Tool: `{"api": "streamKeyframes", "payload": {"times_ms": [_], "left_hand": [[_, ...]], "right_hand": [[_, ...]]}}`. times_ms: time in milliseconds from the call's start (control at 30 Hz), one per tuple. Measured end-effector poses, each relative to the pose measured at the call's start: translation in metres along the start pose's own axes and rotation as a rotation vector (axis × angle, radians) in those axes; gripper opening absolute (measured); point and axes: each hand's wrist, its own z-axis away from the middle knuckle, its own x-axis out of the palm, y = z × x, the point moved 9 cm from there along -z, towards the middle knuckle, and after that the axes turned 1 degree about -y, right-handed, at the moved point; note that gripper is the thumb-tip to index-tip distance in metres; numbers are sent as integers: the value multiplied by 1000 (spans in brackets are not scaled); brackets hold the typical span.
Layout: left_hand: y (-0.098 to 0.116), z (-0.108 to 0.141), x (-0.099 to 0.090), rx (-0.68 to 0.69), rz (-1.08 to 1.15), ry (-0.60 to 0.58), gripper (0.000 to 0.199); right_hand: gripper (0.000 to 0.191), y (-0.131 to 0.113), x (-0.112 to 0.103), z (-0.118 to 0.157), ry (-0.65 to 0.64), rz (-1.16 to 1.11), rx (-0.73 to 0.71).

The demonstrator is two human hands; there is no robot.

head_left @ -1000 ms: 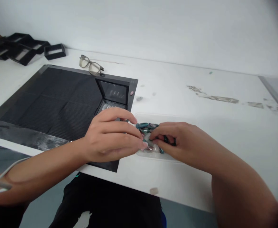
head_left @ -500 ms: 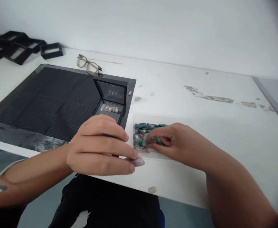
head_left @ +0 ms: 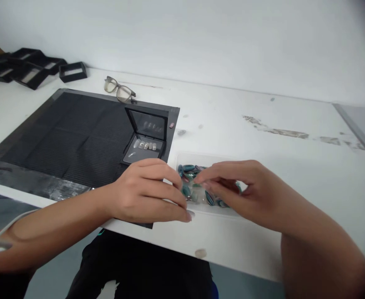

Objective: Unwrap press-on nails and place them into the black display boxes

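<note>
A clear plastic tray (head_left: 211,157) holds several glossy blue-green and pinkish nail tips (head_left: 187,191). My right hand (head_left: 241,189) reaches over the tray, thumb and fingers close together among the pieces; what is between them, if anything, is too small to make out. At the tray's left side is my left hand (head_left: 154,193), its fingers curled, with a pale, shiny nail-like piece (head_left: 191,214) at its fingertips. Behind my left hand an open black case (head_left: 129,155) with a mirrored lid (head_left: 148,124) holds a row of pale nail tips (head_left: 146,145) and one loose piece.
The case stands on a black ribbed mat (head_left: 67,133). Glasses (head_left: 120,90) lie behind the mat, and black frames (head_left: 73,72) are piled at the back left. Tape residue (head_left: 288,133) marks the white table (head_left: 219,120) on the right.
My left hand has moved right, closer to my right hand, uncovering more of the case. My right hand has shifted slightly right and its fingers have changed position over the tray.
</note>
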Motion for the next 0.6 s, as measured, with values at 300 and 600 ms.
{"api": "streamKeyframes", "payload": {"times_ms": [300,600], "left_hand": [[-5,2,0,-58,24,14,11],[-11,6,5,-153,47,-6,11]], "right_hand": [[16,-23,-15,11,66,-407,-179],[10,-27,-16,12,48,-644,-197]]}}
